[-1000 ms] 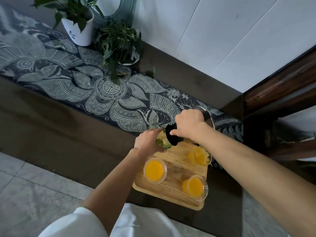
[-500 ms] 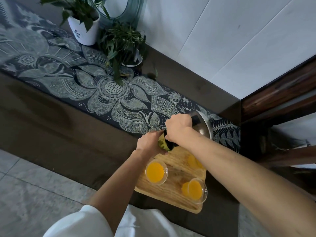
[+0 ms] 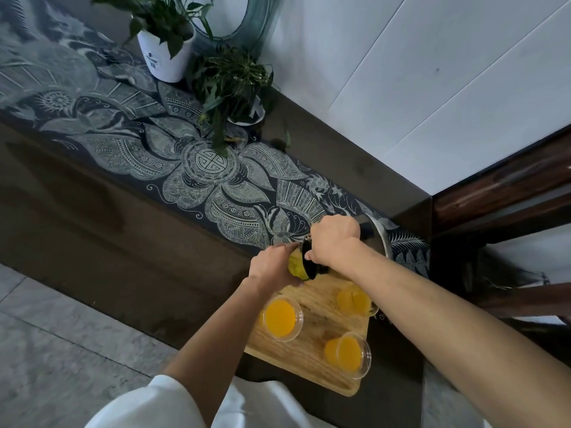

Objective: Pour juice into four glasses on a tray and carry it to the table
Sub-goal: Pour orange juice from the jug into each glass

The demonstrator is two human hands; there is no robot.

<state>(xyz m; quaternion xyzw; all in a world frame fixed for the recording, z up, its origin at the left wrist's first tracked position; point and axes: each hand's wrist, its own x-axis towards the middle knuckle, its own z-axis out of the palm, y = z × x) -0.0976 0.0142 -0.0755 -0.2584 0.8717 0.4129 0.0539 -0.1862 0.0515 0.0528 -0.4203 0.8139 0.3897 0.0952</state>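
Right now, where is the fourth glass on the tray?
Head view: the fourth glass stands at the wooden tray's far-left corner, steadied by the left hand, under the pitcher.

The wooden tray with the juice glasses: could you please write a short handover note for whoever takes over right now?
Left hand: steadying the fourth glass at the far-left corner of the rectangular wooden tray.
Right hand: gripping the tilted steel jug with black handle, over that glass.
Done: three clear glasses of orange juice stand filled.
Left: finish the fourth, set the jug down, carry the tray to the table.
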